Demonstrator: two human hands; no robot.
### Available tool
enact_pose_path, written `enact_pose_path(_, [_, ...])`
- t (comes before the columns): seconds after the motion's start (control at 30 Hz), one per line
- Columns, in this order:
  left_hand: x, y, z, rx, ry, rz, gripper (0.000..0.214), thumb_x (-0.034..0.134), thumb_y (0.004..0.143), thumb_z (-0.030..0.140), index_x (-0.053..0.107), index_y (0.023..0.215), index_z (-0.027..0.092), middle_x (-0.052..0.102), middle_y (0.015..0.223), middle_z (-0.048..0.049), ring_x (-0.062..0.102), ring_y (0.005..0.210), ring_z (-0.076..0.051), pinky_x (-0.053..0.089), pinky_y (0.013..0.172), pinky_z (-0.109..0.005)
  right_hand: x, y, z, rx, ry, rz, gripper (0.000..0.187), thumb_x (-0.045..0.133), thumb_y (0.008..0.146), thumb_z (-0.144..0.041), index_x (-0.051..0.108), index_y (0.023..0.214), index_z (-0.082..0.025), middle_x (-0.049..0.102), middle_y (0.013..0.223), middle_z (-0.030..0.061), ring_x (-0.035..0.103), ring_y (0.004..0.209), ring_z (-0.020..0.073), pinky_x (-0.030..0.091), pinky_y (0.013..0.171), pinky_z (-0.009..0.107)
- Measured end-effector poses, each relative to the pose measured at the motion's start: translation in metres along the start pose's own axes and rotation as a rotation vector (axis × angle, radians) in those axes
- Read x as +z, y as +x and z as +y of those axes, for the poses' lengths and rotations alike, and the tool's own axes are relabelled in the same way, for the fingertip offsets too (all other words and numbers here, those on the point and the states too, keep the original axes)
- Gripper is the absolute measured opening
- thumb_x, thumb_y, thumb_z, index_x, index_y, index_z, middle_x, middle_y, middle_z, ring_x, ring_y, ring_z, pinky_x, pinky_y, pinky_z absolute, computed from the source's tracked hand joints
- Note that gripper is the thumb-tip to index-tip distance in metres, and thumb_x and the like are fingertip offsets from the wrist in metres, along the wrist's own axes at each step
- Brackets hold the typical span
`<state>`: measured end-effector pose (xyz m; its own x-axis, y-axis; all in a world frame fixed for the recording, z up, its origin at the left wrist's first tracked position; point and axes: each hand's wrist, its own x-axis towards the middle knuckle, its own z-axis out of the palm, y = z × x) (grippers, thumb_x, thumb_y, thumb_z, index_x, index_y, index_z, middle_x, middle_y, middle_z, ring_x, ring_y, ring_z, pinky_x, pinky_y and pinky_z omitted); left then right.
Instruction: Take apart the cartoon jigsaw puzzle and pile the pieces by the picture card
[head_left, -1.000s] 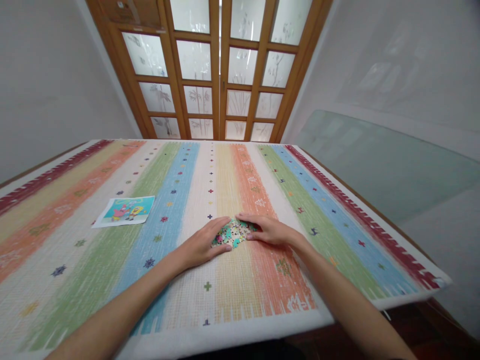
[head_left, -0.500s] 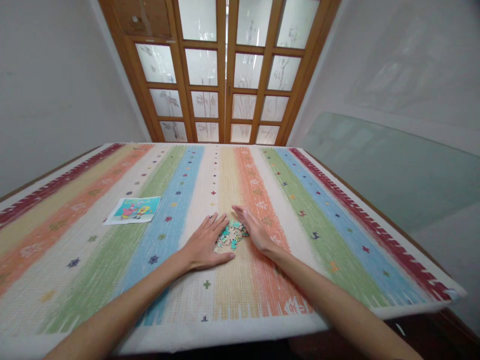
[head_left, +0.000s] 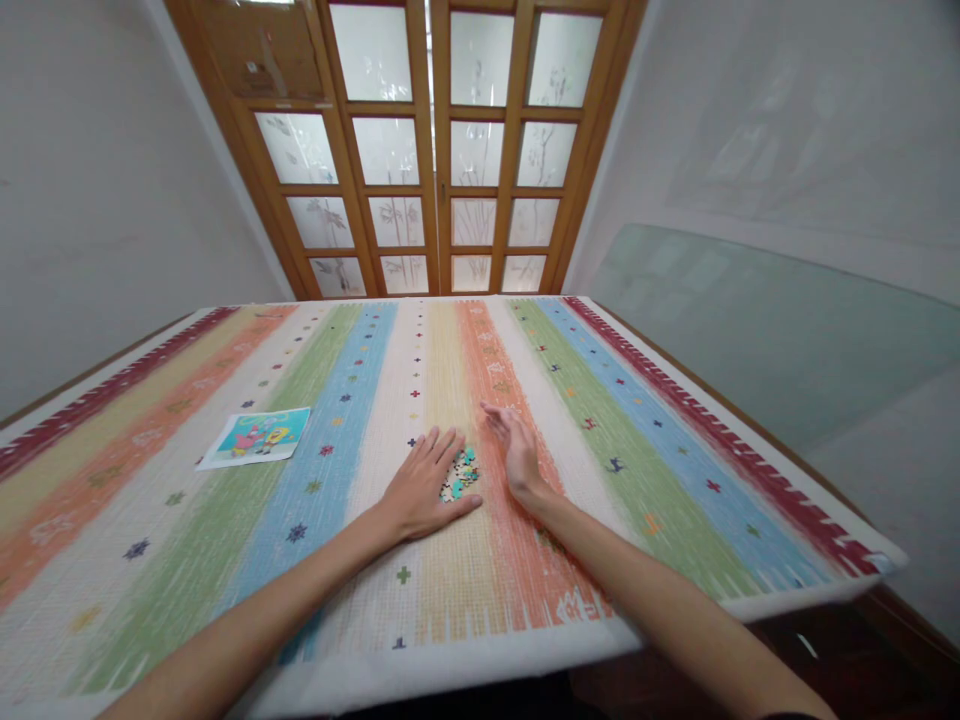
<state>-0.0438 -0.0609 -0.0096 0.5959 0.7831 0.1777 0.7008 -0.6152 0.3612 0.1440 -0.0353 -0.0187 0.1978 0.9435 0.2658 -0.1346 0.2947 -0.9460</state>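
A small heap of jigsaw pieces [head_left: 460, 474], teal, beige and pink, lies on the striped cloth near the front middle of the table. My left hand [head_left: 424, 485] rests flat on the cloth at the heap's left side, fingers stretched out and partly over the pieces. My right hand [head_left: 516, 450] stands on its edge just right of the heap, fingers straight and together, a little apart from the pieces. Neither hand holds anything.
A cartoon picture card [head_left: 255, 437] lies on the cloth to the left. The striped cloth [head_left: 615, 430] covers the whole table. Wooden glazed doors [head_left: 431, 150] stand behind it. A glass sheet [head_left: 765, 320] leans on the right wall.
Both hands have pushed inward and gathered the spread pieces into a tighter heap. The right hand turned from lying over the pieces to standing on its edge and drew slightly away.
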Motion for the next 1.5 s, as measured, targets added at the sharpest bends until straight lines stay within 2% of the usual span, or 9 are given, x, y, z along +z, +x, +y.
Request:
enact_pose_path(0.13, [0.005,0.011,0.008,0.015,0.011,-0.01,0.07,0.048,0.1,0.058,0.035,0.157,0.019,0.03,0.164,-0.0146,0.02,0.153,-0.038,0.019,0.123,-0.06,0.001,-0.003,-0.007,0.029,0.057,0.008,0.04,0.046,0.092,-0.053,0.069,0.098,-0.021,0.07,0.127,0.0133,0.06,0.127,0.0266,0.044,0.111,0.048])
enact_pose_path(0.27, [0.0,0.015,0.01,0.162,0.053,-0.078,0.056,0.041,0.105,0.052,0.038,0.155,0.029,0.024,0.166,-0.0086,0.014,0.154,-0.037,0.017,0.12,-0.065,0.002,-0.004,-0.016,0.042,0.112,0.056,0.033,0.054,0.087,-0.05,0.07,0.086,-0.021,0.074,0.117,0.0112,0.065,0.118,0.0263,0.049,0.105,0.045])
enact_pose_path(0.43, [-0.006,0.019,0.008,0.304,0.115,-0.153,0.044,0.04,0.107,0.044,0.048,0.149,0.034,0.034,0.163,-0.0068,0.027,0.151,-0.037,0.018,0.118,-0.069,0.004,-0.003,-0.021,0.034,0.118,0.106,0.035,0.058,0.083,-0.051,0.072,0.077,-0.02,0.076,0.106,0.0106,0.068,0.109,0.0257,0.054,0.095,0.04])
enact_pose_path(0.7, [0.003,0.025,-0.004,0.281,-0.017,0.025,0.034,0.045,0.106,0.037,0.066,0.132,0.027,0.056,0.148,-0.0078,0.048,0.14,-0.03,0.031,0.117,-0.061,0.001,-0.004,-0.021,0.011,0.048,0.089,0.037,0.057,0.085,-0.053,0.07,0.073,-0.02,0.076,0.102,0.0113,0.069,0.099,0.025,0.057,0.086,0.039])
enact_pose_path(0.9, [0.005,0.026,-0.027,0.241,-0.036,0.128,0.036,0.043,0.106,0.035,0.069,0.128,0.021,0.06,0.143,-0.0119,0.054,0.134,-0.026,0.043,0.114,-0.047,0.0,-0.003,-0.018,0.011,0.024,0.072,0.04,0.057,0.085,-0.055,0.069,0.07,-0.02,0.077,0.096,0.0116,0.07,0.102,0.0262,0.058,0.083,0.038])
enact_pose_path(1.17, [-0.01,0.018,-0.061,0.197,-0.045,0.157,0.04,0.042,0.106,0.04,0.069,0.127,0.019,0.059,0.142,-0.0128,0.053,0.136,-0.028,0.042,0.115,-0.05,0.0,-0.003,-0.016,0.029,-0.005,0.048,0.039,0.056,0.085,-0.053,0.07,0.071,-0.02,0.076,0.096,0.0109,0.071,0.095,0.0253,0.058,0.079,0.036])
enact_pose_path(1.27, [-0.018,0.012,-0.063,0.229,-0.052,0.108,0.04,0.049,0.103,0.045,0.066,0.131,0.022,0.056,0.147,-0.0105,0.046,0.142,-0.028,0.04,0.117,-0.05,0.0,-0.003,-0.015,0.049,-0.028,0.038,0.039,0.054,0.086,-0.052,0.07,0.072,-0.019,0.077,0.097,0.0104,0.072,0.087,0.0233,0.057,0.077,0.035])
enact_pose_path(1.37, [-0.023,0.008,-0.058,0.278,-0.039,0.06,0.053,0.057,0.098,0.051,0.056,0.142,0.021,0.043,0.157,-0.0122,0.034,0.149,-0.029,0.034,0.12,-0.051,0.001,-0.003,-0.015,0.053,-0.07,0.017,0.039,0.053,0.086,-0.051,0.07,0.072,-0.019,0.077,0.095,0.0096,0.072,0.079,0.0213,0.056,0.075,0.034])
enact_pose_path(1.5, [-0.025,0.007,-0.05,0.275,0.021,0.096,0.069,0.061,0.091,0.059,0.048,0.147,0.021,0.031,0.163,-0.013,0.022,0.153,-0.032,0.028,0.122,-0.054,0.001,-0.004,-0.014,0.071,-0.075,-0.037,0.039,0.054,0.085,-0.052,0.069,0.072,-0.019,0.077,0.092,0.0088,0.07,0.073,0.0195,0.056,0.071,0.032])
